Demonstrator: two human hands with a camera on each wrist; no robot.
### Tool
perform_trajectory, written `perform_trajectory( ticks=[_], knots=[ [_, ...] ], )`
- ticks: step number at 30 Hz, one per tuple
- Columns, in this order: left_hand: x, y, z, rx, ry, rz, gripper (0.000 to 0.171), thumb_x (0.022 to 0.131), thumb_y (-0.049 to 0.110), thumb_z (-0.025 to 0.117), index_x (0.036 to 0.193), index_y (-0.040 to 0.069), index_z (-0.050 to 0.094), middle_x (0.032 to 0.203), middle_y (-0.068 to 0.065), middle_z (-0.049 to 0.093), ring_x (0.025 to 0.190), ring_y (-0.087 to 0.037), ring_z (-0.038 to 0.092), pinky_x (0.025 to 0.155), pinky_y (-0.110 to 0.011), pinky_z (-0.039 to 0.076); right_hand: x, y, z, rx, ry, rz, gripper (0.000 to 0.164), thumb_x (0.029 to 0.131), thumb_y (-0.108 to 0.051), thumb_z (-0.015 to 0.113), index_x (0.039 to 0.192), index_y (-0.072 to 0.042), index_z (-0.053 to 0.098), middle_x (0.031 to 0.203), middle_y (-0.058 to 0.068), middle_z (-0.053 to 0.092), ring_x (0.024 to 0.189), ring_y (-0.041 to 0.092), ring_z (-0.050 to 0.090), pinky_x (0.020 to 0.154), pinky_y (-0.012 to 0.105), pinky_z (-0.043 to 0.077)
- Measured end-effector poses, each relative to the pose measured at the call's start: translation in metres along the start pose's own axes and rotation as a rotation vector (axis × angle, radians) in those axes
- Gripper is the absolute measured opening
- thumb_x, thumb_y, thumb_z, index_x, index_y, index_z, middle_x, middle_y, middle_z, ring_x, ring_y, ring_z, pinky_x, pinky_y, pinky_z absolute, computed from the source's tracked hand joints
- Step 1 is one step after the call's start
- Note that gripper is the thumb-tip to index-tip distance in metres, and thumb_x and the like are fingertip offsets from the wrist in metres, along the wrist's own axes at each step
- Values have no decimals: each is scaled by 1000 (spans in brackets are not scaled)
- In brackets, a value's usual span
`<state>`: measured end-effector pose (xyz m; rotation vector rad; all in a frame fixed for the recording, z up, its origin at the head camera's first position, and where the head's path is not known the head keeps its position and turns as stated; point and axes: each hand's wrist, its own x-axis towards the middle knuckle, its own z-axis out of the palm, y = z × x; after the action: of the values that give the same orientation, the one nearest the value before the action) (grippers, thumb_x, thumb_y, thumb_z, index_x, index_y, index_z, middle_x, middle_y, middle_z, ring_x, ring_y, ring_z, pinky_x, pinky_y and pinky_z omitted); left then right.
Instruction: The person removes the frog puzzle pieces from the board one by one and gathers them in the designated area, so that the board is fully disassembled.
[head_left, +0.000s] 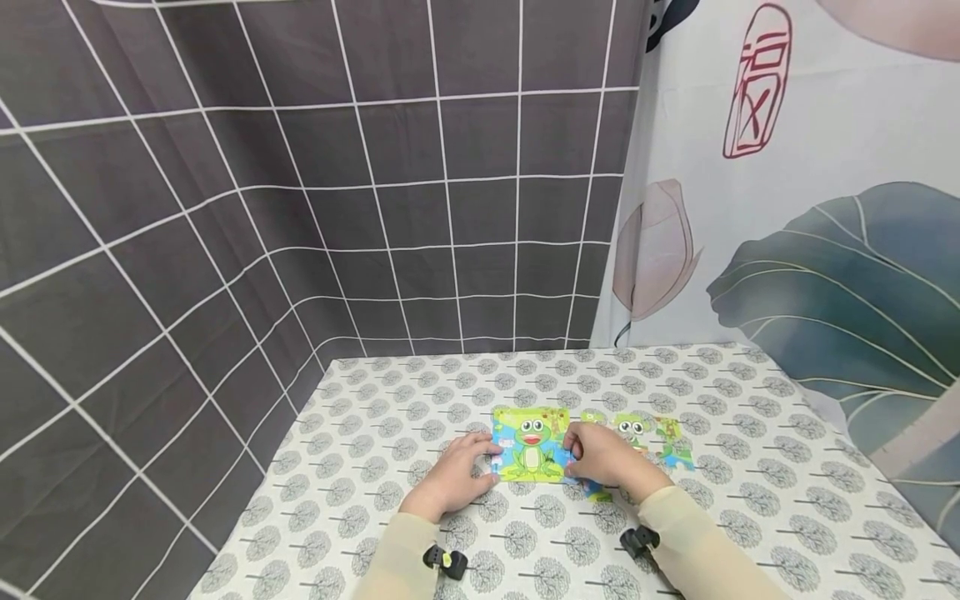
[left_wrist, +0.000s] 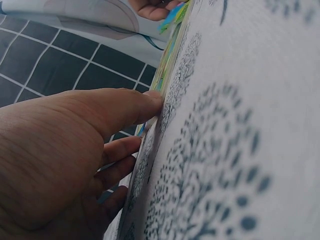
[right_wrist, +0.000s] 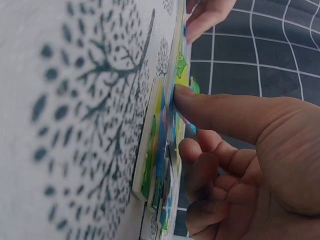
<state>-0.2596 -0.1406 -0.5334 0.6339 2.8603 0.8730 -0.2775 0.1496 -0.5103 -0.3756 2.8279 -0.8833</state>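
A flat frog picture (head_left: 532,450), green on yellow and blue, lies on the patterned cloth. At its left edge my left hand (head_left: 459,471) rests with fingers spread, thumb and fingertips touching the border. My right hand (head_left: 606,454) is at the right edge, where thumb and index finger pinch a small blue-and-pink jigsaw piece (right_wrist: 188,125). The fingers hide much of that piece. Under and beside this hand lie loose jigsaw pieces (head_left: 598,493), some overlapping in the right wrist view.
Behind the right hand, a second frog picture (head_left: 631,427) shows in part, with more jigsaw pieces (head_left: 678,450) at its right. The tree-print tablecloth (head_left: 547,508) covers the table. A dark checked curtain (head_left: 405,275) hangs behind and left, a white floral one (head_left: 675,300) at the right.
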Motion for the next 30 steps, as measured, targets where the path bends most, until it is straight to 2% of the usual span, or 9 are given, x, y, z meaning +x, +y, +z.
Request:
perform_trajectory(
  ticks=[6, 10, 18, 26, 30],
  knots=[
    [0, 1, 0, -4, -3, -6, 49, 95, 32, 75, 143, 23, 64, 159, -2, 46, 149, -31, 38, 122, -60, 31, -1, -2, -2, 40, 35, 7, 32, 75, -7, 92, 90, -14, 64, 79, 0, 58, 70, 17, 54, 67, 33, 51],
    [0, 0, 0, -3, -3, -8, 49, 96, 31, 75, 143, 23, 64, 159, -1, 46, 150, -30, 38, 122, -59, 31, -2, -4, -4, 60, 43, 0, 27, 78, -6, 89, 88, -13, 65, 77, 0, 59, 68, 17, 55, 64, 32, 51],
    [-1, -1, 1, -17, -1, -7, 48, 95, 32, 75, 142, 23, 65, 160, -3, 46, 149, -30, 38, 122, -60, 31, -2, 1, -3, 126, 30, -28, 24, 82, -4, 85, 89, -14, 64, 77, 1, 58, 68, 17, 54, 60, 29, 51],
    [0, 0, 0, -11, 2, -7, 49, 95, 32, 75, 142, 23, 64, 159, -2, 47, 149, -31, 38, 122, -60, 32, 1, 5, -4, 199, 32, 0, 24, 81, -3, 87, 87, -13, 66, 79, 2, 60, 70, 18, 56, 61, 28, 51],
    [0, 0, 0, -15, 2, -7, 49, 95, 32, 75, 142, 23, 64, 159, -2, 47, 149, -31, 39, 122, -60, 32, 0, 6, -8, 246, 16, -24, 19, 84, 0, 82, 87, -12, 67, 79, 3, 62, 70, 19, 58, 60, 30, 52]
  ],
)
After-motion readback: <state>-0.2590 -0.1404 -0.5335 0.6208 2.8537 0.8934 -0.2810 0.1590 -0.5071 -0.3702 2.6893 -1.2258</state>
